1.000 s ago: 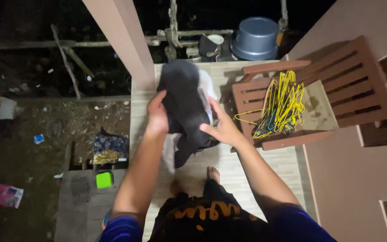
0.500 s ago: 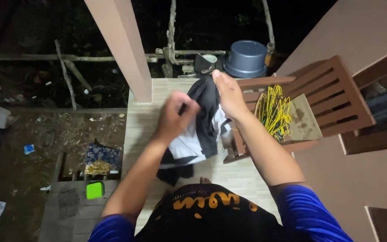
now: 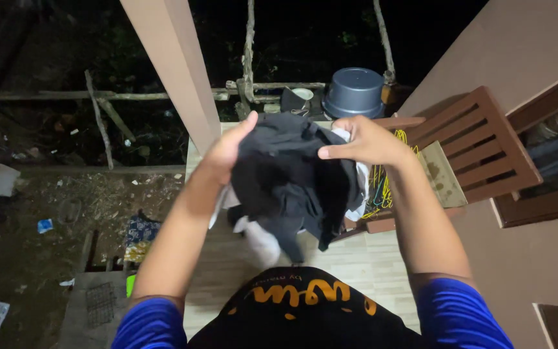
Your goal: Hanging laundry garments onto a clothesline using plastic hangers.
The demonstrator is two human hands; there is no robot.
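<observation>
1. Head view: you hold a black and white garment (image 3: 292, 184) bunched up in front of your chest, above the pale tiled porch floor (image 3: 382, 265).
2. Your left hand (image 3: 227, 150) grips the garment's left upper edge; the fingers are closed into the cloth, with the thumb pointing up over the top.
3. Your right hand (image 3: 364, 140) is clamped on the garment's right upper edge, fingers curled over the black cloth and pointing toward your left hand.
4. The black part of the garment faces you; white parts hang out below it and at its right side, under your right hand.
5. Just right of the garment stands a brown wooden chair (image 3: 479, 139) with slats, set against the wall.
6. A pile of yellow wire hangers (image 3: 382, 184) lies on the chair seat, partly hidden behind the garment and your right wrist.
7. Beyond the garment, at the far end of the porch, a grey bucket (image 3: 354, 92) sits upside down.
8. Left of the garment, a pale square pillar (image 3: 175, 71) rises from the porch edge.
9. Further left of the garment, below the porch, lies dark ground (image 3: 53, 207) scattered with litter and rough wooden poles.
</observation>
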